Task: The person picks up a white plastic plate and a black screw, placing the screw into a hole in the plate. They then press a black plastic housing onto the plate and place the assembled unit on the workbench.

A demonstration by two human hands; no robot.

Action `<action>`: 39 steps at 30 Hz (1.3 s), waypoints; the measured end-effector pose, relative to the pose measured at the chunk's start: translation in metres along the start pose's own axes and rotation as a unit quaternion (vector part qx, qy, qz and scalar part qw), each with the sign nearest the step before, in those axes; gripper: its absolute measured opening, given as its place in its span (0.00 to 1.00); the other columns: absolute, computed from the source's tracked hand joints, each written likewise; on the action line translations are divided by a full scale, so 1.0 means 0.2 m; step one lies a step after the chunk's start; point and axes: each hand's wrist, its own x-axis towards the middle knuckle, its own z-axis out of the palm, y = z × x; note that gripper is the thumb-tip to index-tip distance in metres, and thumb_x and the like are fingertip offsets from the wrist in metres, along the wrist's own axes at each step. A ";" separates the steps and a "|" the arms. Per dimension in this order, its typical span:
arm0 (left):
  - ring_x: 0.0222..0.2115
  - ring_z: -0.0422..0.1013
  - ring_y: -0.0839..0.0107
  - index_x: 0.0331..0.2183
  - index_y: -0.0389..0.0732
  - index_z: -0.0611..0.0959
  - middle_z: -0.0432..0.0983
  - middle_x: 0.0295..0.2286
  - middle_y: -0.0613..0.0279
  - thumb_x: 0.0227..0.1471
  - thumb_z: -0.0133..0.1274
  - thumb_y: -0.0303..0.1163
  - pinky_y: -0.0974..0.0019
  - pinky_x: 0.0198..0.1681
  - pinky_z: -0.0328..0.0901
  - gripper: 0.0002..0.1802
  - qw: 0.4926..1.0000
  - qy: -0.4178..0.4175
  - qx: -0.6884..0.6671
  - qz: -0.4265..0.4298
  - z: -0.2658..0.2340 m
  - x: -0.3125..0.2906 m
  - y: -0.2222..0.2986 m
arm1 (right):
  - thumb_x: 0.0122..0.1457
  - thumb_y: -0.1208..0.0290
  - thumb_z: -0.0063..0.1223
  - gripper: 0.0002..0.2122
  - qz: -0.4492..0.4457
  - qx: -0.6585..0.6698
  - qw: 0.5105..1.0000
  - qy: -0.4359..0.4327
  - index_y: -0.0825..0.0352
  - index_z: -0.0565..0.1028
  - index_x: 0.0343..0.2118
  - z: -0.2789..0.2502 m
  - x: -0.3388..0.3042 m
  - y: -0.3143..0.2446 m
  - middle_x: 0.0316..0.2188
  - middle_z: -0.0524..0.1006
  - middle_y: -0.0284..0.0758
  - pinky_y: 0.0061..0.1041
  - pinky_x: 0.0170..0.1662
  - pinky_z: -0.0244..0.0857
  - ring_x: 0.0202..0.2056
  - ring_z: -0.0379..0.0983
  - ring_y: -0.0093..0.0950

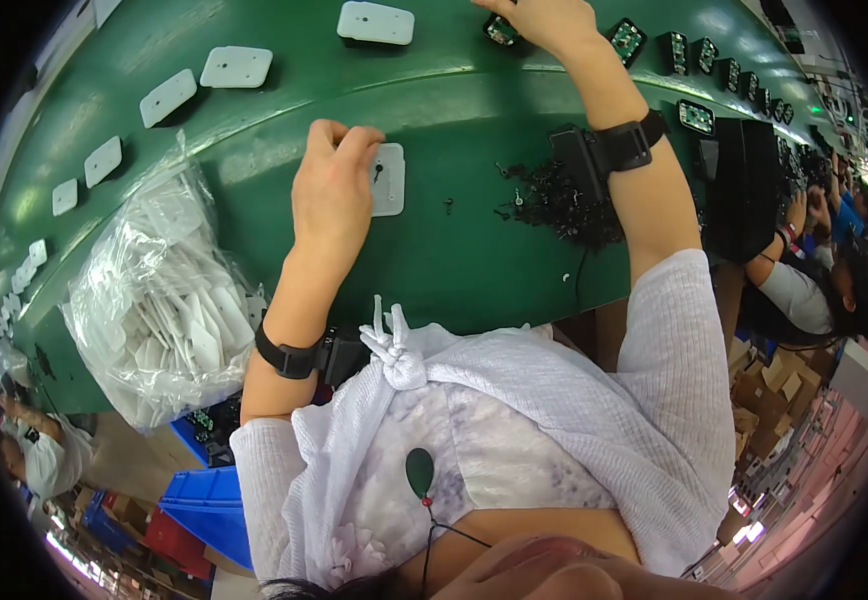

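Note:
My left hand is closed, its bent fingers gripping the upper left edge of a white plastic cover on the green bench. A small dark screw shows on that cover. My right hand stretches to the far side, fingers closed over a black case with a green circuit board; the upper frame edge cuts off part of the grip. Between my arms lies a heap of small black screws, with a few loose screws left of it.
A clear plastic bag of white covers stands at left. White-topped units sit along the raised strip at far left. Several black cases with boards line the far right. A black bin and a co-worker's arm are at right.

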 end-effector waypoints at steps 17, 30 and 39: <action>0.46 0.67 0.60 0.52 0.42 0.73 0.72 0.43 0.60 0.41 0.60 0.21 0.58 0.47 0.61 0.32 0.989 0.009 0.037 0.144 0.02 -0.16 0.00 | 0.54 0.75 0.59 0.16 -0.115 0.279 0.951 0.071 0.67 0.74 0.47 0.11 -0.65 0.02 0.44 0.76 0.38 0.26 0.53 0.63 0.47 0.72 0.32; 0.52 0.68 0.61 0.50 0.44 0.77 0.73 0.51 0.64 0.46 0.44 0.13 0.59 0.53 0.60 0.30 0.991 0.003 -0.086 0.099 -0.01 -0.20 -0.05 | 0.48 0.80 0.61 0.18 -0.289 0.295 0.911 0.008 0.67 0.76 0.44 0.08 -0.78 -0.29 0.44 0.77 0.37 0.30 0.47 0.69 0.44 0.73 0.36; 0.53 0.67 0.63 0.51 0.45 0.77 0.71 0.53 0.66 0.44 0.51 0.19 0.60 0.51 0.61 0.29 0.988 -0.015 0.059 0.145 -0.01 -0.23 -0.02 | 0.46 0.82 0.60 0.20 -0.265 0.266 0.924 0.078 0.64 0.77 0.46 0.19 -0.85 -0.30 0.45 0.75 0.36 0.31 0.46 0.69 0.45 0.73 0.37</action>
